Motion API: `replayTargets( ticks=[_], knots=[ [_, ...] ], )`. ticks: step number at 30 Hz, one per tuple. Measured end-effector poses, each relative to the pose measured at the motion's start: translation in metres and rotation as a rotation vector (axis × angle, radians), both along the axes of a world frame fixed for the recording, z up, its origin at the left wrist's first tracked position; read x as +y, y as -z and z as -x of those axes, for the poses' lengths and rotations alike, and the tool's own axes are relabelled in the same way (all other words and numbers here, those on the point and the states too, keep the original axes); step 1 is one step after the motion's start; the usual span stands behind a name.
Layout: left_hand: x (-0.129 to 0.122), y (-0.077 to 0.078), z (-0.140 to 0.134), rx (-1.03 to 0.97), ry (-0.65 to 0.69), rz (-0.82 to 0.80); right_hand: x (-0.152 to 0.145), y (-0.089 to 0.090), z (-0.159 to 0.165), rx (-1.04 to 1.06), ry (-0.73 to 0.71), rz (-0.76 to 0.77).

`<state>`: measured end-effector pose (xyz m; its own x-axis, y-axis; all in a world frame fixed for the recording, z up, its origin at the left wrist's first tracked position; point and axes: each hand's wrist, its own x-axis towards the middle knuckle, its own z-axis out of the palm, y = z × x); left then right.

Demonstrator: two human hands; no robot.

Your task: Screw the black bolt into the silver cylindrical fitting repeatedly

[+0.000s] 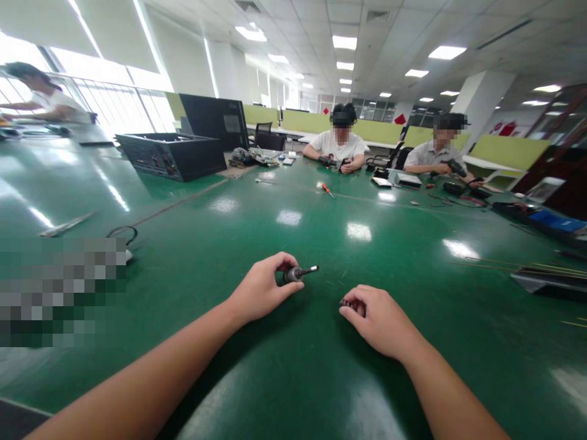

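My left hand [270, 284] is closed round a dark, rounded metal piece [292, 275], possibly a drill chuck. A thin dark shaft [310, 270] with a pale tip sticks out of it to the right. To the right and a little nearer, my right hand [373, 315] pinches a small dark part [347, 303] between thumb and fingers. Its kind cannot be made out, since the fingers cover most of it. The two pieces are apart, and both hands are low over the green table [316, 366].
An orange screwdriver [327, 189] lies farther back. At the left stands an opened black computer case [174, 153]. A dark tray [550, 278] with thin yellow rods sits at the right. Two people [340, 143] work across the table; another person [50, 101] is far left.
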<state>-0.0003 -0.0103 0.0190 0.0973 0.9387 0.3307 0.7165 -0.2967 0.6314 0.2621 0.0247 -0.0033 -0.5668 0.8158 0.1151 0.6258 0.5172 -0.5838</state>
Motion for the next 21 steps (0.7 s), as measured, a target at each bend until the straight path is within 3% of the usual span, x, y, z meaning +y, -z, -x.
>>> replayTargets(
  ticks=[5, 12, 16, 21],
  knots=[
    [-0.027, -0.013, 0.045, -0.060, -0.169, 0.070, 0.001, 0.003, 0.000, 0.027, -0.002, 0.009],
    [-0.100, -0.012, 0.120, 0.155, -0.521, 0.201, -0.002, 0.003, 0.004, 0.045, -0.028, 0.017],
    [-0.126, -0.004, 0.143, 0.272, -0.653, 0.213, -0.004, 0.001, 0.006, 0.055, -0.051, 0.022],
    [-0.134, -0.005, 0.151, 0.284, -0.734, 0.095, -0.008, -0.004, 0.007, 0.087, -0.062, 0.053]
  ],
)
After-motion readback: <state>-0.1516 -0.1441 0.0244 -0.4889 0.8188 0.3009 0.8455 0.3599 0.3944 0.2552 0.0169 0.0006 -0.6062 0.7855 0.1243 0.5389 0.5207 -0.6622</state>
